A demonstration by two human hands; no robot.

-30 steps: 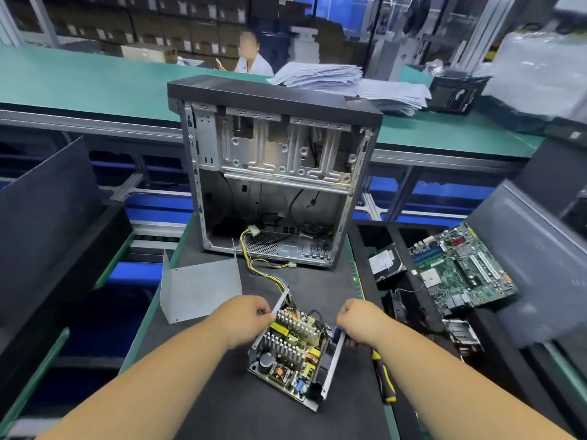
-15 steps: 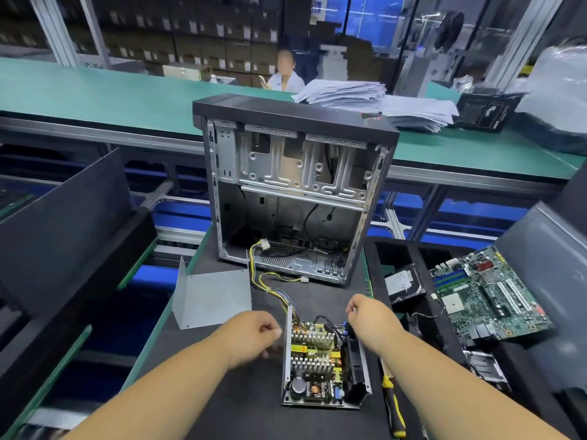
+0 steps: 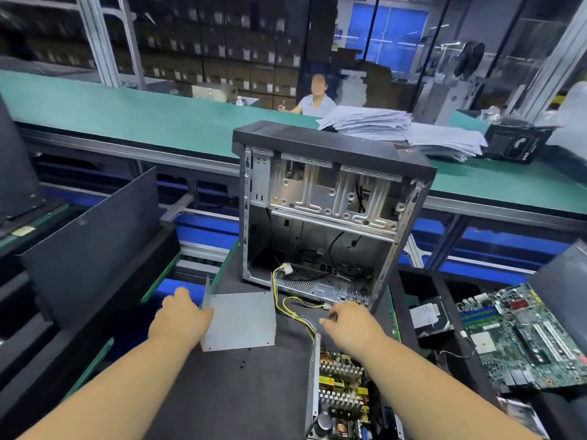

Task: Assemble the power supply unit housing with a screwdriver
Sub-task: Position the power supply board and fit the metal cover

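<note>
The open power supply (image 3: 340, 398), a metal tray with its circuit board and heat sinks exposed, lies on the black mat (image 3: 254, 392) at the bottom centre. Its yellow and black wires (image 3: 295, 306) run up into the PC case. The grey bent-metal housing cover (image 3: 241, 322) sits on the mat left of them. My left hand (image 3: 181, 319) touches the cover's upright left wall, fingers mostly straight. Above the supply's top end and near the wires, my right hand (image 3: 349, 325) hovers with loosely curled fingers and holds nothing. No screwdriver shows.
An open, empty PC case (image 3: 317, 217) stands upright behind the cover. A green motherboard (image 3: 524, 338) and a hard drive (image 3: 428, 315) lie in black trays at right. A black panel (image 3: 89, 242) leans at left. A person sits beyond the green conveyor (image 3: 127, 115).
Both hands left the power supply. My left hand moved up and left to the housing cover; my right hand lifted toward the wires. The view tilted upward.
</note>
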